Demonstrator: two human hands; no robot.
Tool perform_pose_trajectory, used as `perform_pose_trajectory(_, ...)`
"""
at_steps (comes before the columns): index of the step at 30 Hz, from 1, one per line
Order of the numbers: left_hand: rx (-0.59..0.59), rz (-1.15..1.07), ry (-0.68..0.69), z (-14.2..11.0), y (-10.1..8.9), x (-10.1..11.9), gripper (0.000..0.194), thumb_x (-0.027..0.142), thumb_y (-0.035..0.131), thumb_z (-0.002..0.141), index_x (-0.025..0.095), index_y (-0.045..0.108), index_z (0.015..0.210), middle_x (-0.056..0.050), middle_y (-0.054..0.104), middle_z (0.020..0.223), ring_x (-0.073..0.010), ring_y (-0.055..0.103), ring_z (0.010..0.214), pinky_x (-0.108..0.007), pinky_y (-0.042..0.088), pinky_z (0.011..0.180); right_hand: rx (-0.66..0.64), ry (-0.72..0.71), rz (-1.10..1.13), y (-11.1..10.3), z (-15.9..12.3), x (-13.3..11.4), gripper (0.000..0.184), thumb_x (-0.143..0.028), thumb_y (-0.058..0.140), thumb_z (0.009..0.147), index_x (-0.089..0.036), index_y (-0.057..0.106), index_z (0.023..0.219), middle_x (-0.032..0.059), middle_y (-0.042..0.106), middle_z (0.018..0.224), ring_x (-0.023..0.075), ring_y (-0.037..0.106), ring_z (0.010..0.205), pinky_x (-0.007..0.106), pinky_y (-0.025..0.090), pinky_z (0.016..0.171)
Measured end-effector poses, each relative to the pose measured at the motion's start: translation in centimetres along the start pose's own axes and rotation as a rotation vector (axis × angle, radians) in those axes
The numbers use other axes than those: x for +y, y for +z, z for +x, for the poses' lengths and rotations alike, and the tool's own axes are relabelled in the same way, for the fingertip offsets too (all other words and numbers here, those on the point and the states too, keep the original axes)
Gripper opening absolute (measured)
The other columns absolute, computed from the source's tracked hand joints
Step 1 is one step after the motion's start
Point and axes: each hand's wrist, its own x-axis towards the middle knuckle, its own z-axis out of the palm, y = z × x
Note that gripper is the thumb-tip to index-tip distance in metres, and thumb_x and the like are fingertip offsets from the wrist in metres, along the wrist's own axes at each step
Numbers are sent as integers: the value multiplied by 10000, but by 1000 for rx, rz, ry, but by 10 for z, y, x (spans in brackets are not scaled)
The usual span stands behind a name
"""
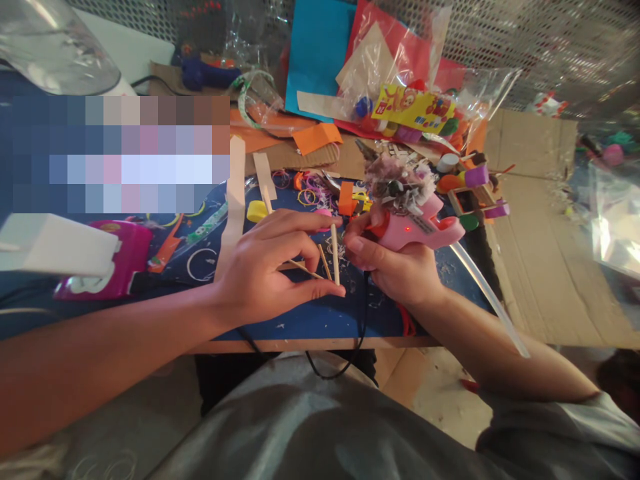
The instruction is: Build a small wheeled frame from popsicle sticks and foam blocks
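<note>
My left hand [270,267] pinches a small assembly of thin wooden sticks [335,255] between thumb and fingertips, one stick upright at its right end. My right hand [400,270] is wrapped around a pink hot glue gun [425,225] with a small red light glowing. Out of its back a translucent glue stick [490,300] slants over my right forearm. My fingers hide the nozzle. Just beyond the gun is a ragged greyish tufted clump [400,183]; whether they touch, I cannot tell. A black cord [364,313] hangs below my right hand, close to the table edge.
The blue tabletop [300,320] carries rubber bands, scraps and an orange piece [346,199]. Behind lie blue card [320,47] and a plastic bag with a yellow label [415,107]. Cardboard [545,253] covers the right side. A magenta device [135,250] stands left. A blurred patch hides part.
</note>
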Motion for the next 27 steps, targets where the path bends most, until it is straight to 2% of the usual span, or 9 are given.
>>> perform_pose_trajectory(5, 5, -18, 10, 0, 0, 0, 465, 471, 1065, 888, 232, 666, 885, -135, 882, 1407, -310, 864, 1283, -448, 715, 1108, -10, -5, 44, -2, 0, 2, 601, -557, 1071, 842, -284, 553, 976, -54, 685, 869, 114, 550, 631, 290, 473, 549)
perform_pose_trajectory(11, -18, -23, -13, 0, -1, 0, 464, 518, 1045, 905, 241, 676, 867, -129, 877, 1430, -316, 870, 1261, -477, 730, 1093, -4, -22, 107, -4, 0, 3, 548, -454, 1079, 865, -284, 575, 998, -75, 683, 851, 97, 543, 619, 264, 454, 544)
perform_pose_trajectory(17, -18, -48, -7, 0, -2, 0, 430, 472, 1061, 892, 242, 698, 886, -132, 878, 1429, -332, 865, 1297, -482, 733, 1102, 3, -43, 130, -4, 1, 3, 520, -432, 1069, 883, -283, 585, 1001, -58, 699, 878, 103, 556, 629, 272, 451, 541)
perform_pose_trajectory(22, -48, -10, 35, 1, -4, 0, 448, 460, 1045, 915, 221, 667, 905, -159, 869, 1438, -306, 856, 1334, -430, 706, 1114, 75, -7, 140, -1, 3, 0, 622, -495, 1123, 772, -280, 571, 960, -51, 694, 872, 102, 534, 603, 283, 438, 517)
perform_pose_trajectory(27, -52, -9, 43, 1, -4, 0, 463, 465, 1040, 920, 219, 649, 900, -177, 865, 1439, -317, 857, 1333, -430, 701, 1097, 96, 8, 165, 2, 4, -4, 667, -503, 1151, 713, -283, 564, 943, -56, 689, 842, 101, 518, 583, 287, 419, 506)
